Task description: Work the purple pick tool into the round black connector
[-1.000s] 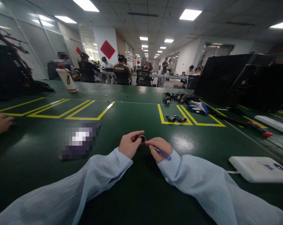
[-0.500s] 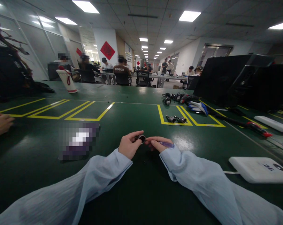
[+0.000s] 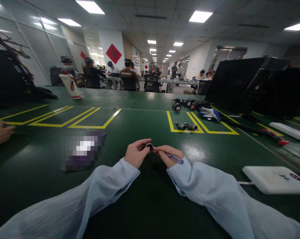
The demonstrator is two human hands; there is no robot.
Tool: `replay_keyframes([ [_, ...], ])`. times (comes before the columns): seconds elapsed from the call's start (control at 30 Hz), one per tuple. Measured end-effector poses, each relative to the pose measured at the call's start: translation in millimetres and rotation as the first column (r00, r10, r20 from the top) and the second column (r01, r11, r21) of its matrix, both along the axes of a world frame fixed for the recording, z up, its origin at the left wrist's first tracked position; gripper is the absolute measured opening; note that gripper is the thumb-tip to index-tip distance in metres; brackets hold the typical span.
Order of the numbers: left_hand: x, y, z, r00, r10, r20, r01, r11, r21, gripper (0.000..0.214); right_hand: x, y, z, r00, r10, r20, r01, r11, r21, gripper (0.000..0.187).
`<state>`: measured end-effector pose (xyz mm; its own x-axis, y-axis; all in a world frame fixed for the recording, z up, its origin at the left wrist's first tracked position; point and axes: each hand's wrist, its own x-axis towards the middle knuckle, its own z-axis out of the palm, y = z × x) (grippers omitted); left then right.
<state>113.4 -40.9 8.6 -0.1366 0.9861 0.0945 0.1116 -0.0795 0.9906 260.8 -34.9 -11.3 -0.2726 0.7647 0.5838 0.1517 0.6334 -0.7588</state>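
My left hand [image 3: 135, 153] is closed around a small round metal socket [image 3: 148, 146], its open end turned towards my right hand. Pinched in my right hand [image 3: 169, 154] is a slim screwdriver [image 3: 175, 158] with a see-through purple handle. Its thin tip points at the socket's rim; whether it touches is too small to tell. Both hands are just above the green table [image 3: 150, 202]. Beyond my right hand lie two similar metal sockets with shanks [image 3: 191, 126], inside a yellow taped outline.
A blurred purple-and-white item [image 3: 84, 151] lies left, near another person's hand [image 3: 2, 132]. On the right are a white box [image 3: 275, 180], a blue-white glove [image 3: 209, 114], cables and a dark monitor [image 3: 247, 83]. A paper cup [image 3: 70, 87] stands at the far left.
The screwdriver's handle has tilted downward and shows more clearly beside my right palm. My right hand has turned slightly; my left hand keeps the socket in nearly the same place.
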Motion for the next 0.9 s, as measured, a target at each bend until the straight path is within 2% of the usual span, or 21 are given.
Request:
replay_keyframes([
  [0.07,0.4,-0.3,0.2,1.0,-0.002,0.019,0.002,1.0,-0.002,0.035,-0.8,0.1,0.0,0.997,-0.041,0.066,0.033,0.991,0.127,0.022],
  [0.13,0.7,-0.4,-0.2,0.999,-0.015,0.04,0.015,1.0,0.004,0.033,-1.4,0.6,-0.4,0.995,-0.061,0.083,0.044,0.979,0.197,0.022],
  [0.5,-0.3,1.0,-3.7,0.999,-0.021,0.035,0.02,1.0,0.015,0.031,-1.9,-3.4,3.4,0.988,-0.103,0.118,0.05,0.919,0.391,0.024],
  [0.9,0.3,1.6,-4.8,1.0,-0.001,0.0,0.001,0.999,0.032,0.03,-2.8,-0.7,-1.1,0.991,-0.072,0.116,0.01,0.886,0.464,0.025],
])
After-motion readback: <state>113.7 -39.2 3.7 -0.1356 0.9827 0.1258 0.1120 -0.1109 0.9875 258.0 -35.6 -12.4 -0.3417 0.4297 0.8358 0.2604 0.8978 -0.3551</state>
